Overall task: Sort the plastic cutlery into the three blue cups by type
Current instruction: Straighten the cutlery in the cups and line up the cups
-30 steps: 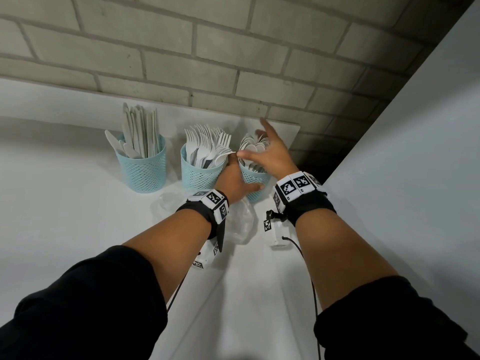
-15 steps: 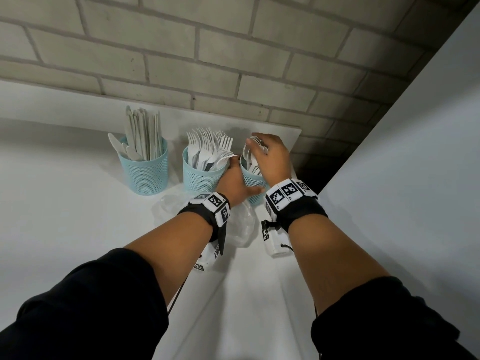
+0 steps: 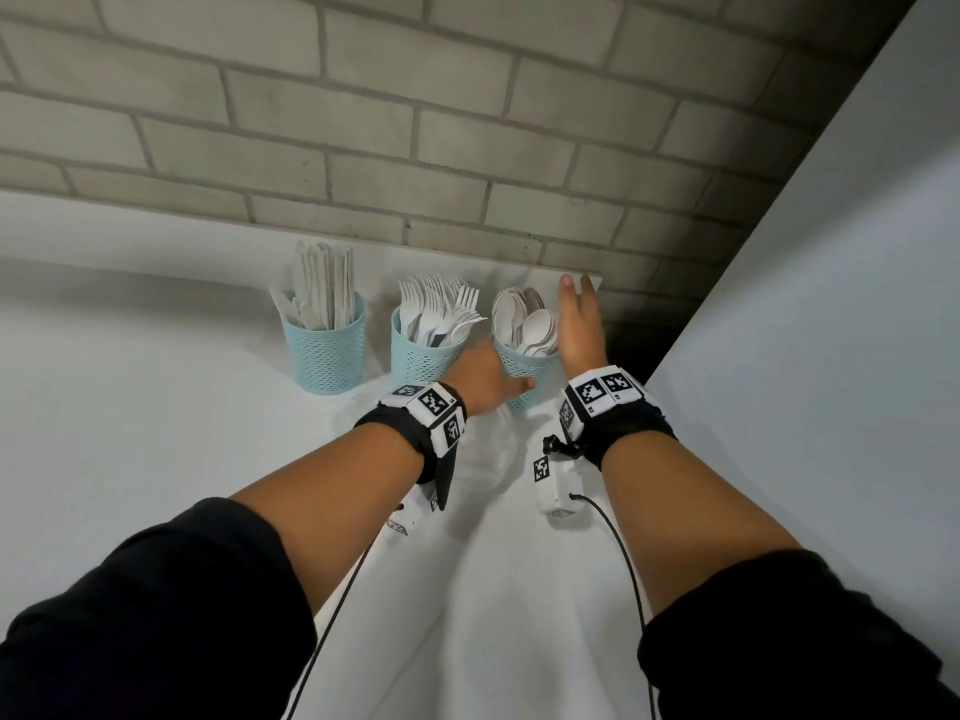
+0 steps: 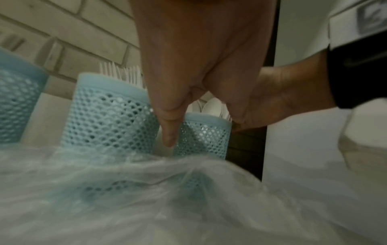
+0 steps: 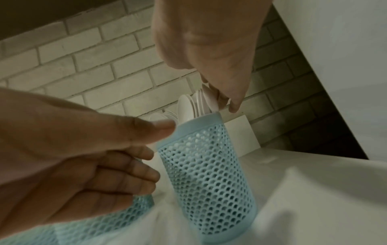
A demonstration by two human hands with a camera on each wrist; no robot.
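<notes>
My left hand (image 3: 485,379) is on the spoon cup (image 3: 524,374): thumb across its near wall in the head view, fingers (image 5: 134,172) curled beside its left wall, between it and the fork cup (image 3: 423,361). Whether the fingers actually press the mesh I cannot tell; the thumb does touch near the rim. My right hand (image 3: 579,330) is flat and relaxed, fingers straight, held against the right side of the spoons (image 3: 524,324) above the cup rim. It grips nothing. In the right wrist view the fingertips (image 5: 234,106) reach down beside the spoon bowls.

All three blue mesh cups stand upright in a row on the white counter (image 3: 156,433), near the brick wall (image 3: 363,122). Left: knife cup (image 3: 324,356) with knives (image 3: 319,293). Middle: fork cup with forks (image 3: 441,314), tines up. Right: spoon cup, spoons bowl-up. The middle and right cups stand close, the left one a little apart.

A crumpled clear plastic bag (image 3: 488,454) lies on the counter just in front of the right two cups, under my left wrist.

Writing: none readable. Both wristbands (image 3: 428,407) carry black-and-white square marker codes only; a small white unit (image 3: 556,480) hanging below my right wrist bears another such code, with a black cable running from it. No brand on the cups that I can see.
</notes>
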